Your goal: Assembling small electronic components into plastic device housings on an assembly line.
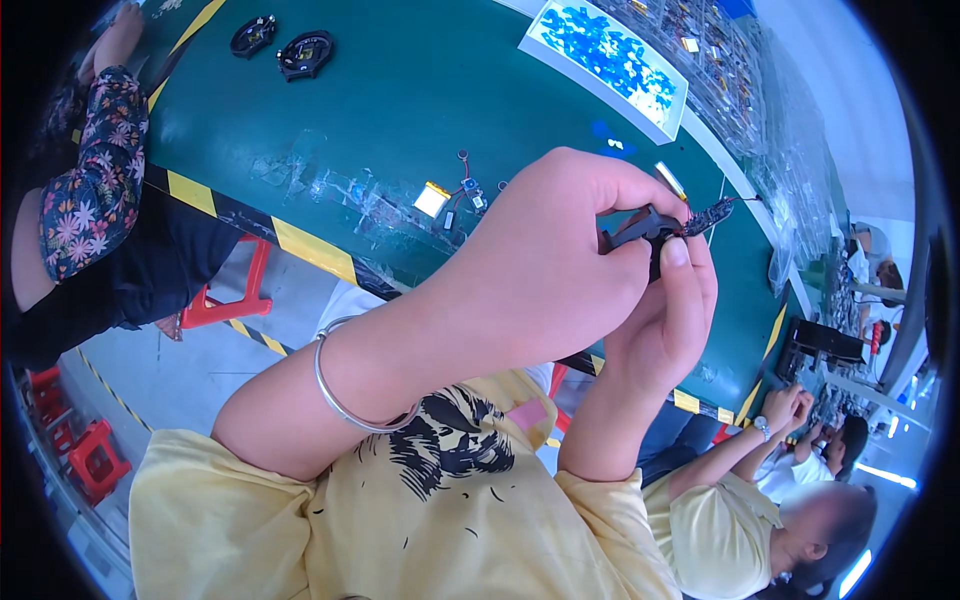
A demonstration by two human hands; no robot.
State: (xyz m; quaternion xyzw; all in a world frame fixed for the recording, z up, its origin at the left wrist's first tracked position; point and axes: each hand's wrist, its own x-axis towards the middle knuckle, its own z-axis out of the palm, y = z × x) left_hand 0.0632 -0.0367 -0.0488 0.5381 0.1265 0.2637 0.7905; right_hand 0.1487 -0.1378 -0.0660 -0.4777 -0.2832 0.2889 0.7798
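Note:
My left hand point(570, 250), with a silver bangle point(340, 385) on its wrist, reaches across to the right and closes on a small black plastic housing point(632, 232). Close against it, my right hand point(672, 320) pinches the same housing from below and the right. A small dark circuit board point(710, 215) with thin wires sticks out past the fingertips. Just above the fingers shows a flat silver battery cell point(670, 180); whether it is joined to the board I cannot tell. My fingers hide much of the housing.
On the green bench point(380, 110) lie a yellow-edged battery point(432, 200), small wired parts point(470, 190) and two black round housings point(305, 55). Behind stands a white box point(655, 130) of blue pieces. One co-worker's floral sleeve point(95, 190) is at left; another person point(720, 520) sits at right.

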